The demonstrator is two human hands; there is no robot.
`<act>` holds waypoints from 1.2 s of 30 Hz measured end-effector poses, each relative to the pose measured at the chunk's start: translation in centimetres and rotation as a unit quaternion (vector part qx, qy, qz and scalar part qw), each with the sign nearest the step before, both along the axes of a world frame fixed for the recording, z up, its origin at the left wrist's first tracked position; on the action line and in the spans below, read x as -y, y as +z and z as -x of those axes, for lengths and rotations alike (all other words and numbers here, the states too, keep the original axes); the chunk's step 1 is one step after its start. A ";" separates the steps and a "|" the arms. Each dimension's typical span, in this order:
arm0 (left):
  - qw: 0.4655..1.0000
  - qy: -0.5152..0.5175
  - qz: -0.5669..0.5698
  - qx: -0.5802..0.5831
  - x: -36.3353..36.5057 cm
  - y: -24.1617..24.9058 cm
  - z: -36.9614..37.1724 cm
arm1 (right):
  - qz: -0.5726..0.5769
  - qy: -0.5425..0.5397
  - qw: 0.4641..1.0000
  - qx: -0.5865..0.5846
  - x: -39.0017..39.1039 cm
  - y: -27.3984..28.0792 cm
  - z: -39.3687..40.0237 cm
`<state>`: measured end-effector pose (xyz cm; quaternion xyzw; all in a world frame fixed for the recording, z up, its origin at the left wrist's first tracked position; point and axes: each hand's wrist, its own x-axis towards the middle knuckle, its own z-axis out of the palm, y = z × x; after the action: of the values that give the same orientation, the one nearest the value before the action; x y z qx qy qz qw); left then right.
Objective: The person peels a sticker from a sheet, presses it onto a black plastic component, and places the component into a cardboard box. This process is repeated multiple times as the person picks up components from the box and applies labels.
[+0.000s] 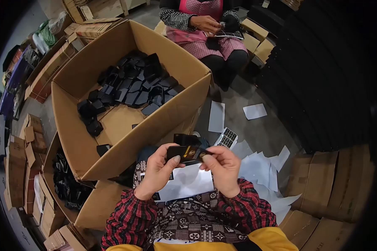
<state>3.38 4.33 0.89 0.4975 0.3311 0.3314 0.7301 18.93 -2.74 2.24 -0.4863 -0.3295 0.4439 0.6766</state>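
Both hands meet over the lap around a small black piece (pixel 179 152) with yellow and pale printing. My left hand (pixel 158 170) grips its left end, the thumb on top. At the right end my right hand (pixel 224 167) pinches the piece between thumb and fingers, beside a dark label-like part. Another black part stands up just behind it. Below the hands a white sheet (pixel 190 182) lies on the patterned apron (pixel 192 217). Past my right hand is a sheet of black labels (pixel 227 138).
A large open carton (pixel 155 125) at the left holds many black pieces (pixel 134 83). Another carton of black parts (pixel 69 184) stands below it. White papers (pixel 255 171) litter the right side, near stacked cartons (pixel 318 184). A seated co-worker (pixel 205 29) works opposite.
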 end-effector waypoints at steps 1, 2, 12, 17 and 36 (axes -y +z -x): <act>0.999 -0.028 -0.017 0.002 0.0 -0.2 0.0 | 0.016 0.043 0.999 -0.005 0.3 -0.3 0.5; 0.998 -0.054 -0.034 0.005 0.0 -0.4 0.0 | 0.025 0.055 0.998 0.011 0.2 -0.4 0.8; 0.995 -0.079 0.055 0.006 -0.1 -0.3 0.4 | 0.079 0.056 0.994 0.058 -0.3 -1.9 0.8; 0.995 -0.083 0.054 0.007 0.0 -0.5 0.4 | 0.085 0.054 0.993 0.059 -0.3 -2.3 0.8; 0.995 -0.081 0.063 0.001 0.1 -0.7 0.3 | 0.097 0.057 0.991 0.069 -0.6 -2.6 0.8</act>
<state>3.07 4.23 0.23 0.4757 0.3096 0.2503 0.7844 18.12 -2.16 -0.35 -0.5594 -0.3577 0.4771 0.5758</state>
